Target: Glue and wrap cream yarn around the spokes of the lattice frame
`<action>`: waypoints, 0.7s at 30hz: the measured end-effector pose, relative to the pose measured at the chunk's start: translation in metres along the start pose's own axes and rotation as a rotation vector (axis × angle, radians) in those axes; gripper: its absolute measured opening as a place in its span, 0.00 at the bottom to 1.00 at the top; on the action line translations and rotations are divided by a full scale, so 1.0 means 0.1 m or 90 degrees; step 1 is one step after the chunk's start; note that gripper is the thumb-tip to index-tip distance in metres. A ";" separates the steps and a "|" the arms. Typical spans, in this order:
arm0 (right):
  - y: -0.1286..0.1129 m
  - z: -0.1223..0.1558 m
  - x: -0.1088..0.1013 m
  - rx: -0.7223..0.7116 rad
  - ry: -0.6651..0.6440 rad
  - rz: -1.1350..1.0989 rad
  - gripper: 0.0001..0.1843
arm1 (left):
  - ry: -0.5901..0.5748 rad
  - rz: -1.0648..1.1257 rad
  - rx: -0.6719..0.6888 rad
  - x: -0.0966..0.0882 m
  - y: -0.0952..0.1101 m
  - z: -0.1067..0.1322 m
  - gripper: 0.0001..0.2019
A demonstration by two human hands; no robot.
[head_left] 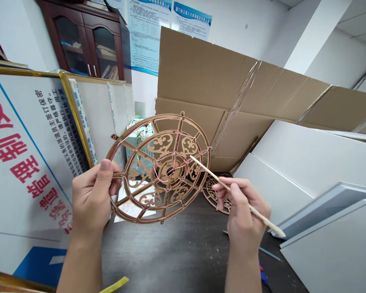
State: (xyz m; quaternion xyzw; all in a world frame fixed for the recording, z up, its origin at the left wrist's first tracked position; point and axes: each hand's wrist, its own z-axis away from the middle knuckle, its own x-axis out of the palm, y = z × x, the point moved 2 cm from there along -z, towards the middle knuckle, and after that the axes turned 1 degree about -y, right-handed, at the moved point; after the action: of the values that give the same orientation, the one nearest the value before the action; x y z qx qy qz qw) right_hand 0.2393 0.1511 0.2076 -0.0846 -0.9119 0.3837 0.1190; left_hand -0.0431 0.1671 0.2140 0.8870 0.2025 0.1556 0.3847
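Left hand (93, 193) and right hand (244, 207), both bare, are raised in front of the person above a dark table (171, 248). Thumb and fingers of the left pinch the near edge of a grille (164, 173), which hangs in the air between the hands. It is round, bronze-gold and shiny along its ribs: rings joined by spokes, leafy scrollwork in the gaps, a flat hub with holes, small tabs around the rim, and thin red glints or lines along the ribs. Being a disc, it has no clear long axis; it stands tilted on edge, its face towards the person.

The right hand grips a pale stick (205, 169) like a pen. Its long axis slants from a thin tip, up and left over the grille's scrollwork, to a thick whitish end, down and right beyond the hand. Whether the tip touches, I cannot tell.

Behind the right hand a second grille (212, 194) lies on the table, partly hidden. Beyond both hands rises cardboard (201, 69).
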 end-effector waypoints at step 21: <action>-0.05 -0.08 -0.09 0.046 -0.147 -0.170 0.13 | -0.014 -0.020 0.010 -0.01 0.00 0.00 0.24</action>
State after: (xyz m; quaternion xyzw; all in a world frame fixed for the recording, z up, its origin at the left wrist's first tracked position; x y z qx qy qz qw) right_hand 0.2500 0.1508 0.2156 0.0864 -0.9083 0.4039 0.0661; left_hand -0.0441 0.1665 0.2141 0.8884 0.2139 0.1382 0.3820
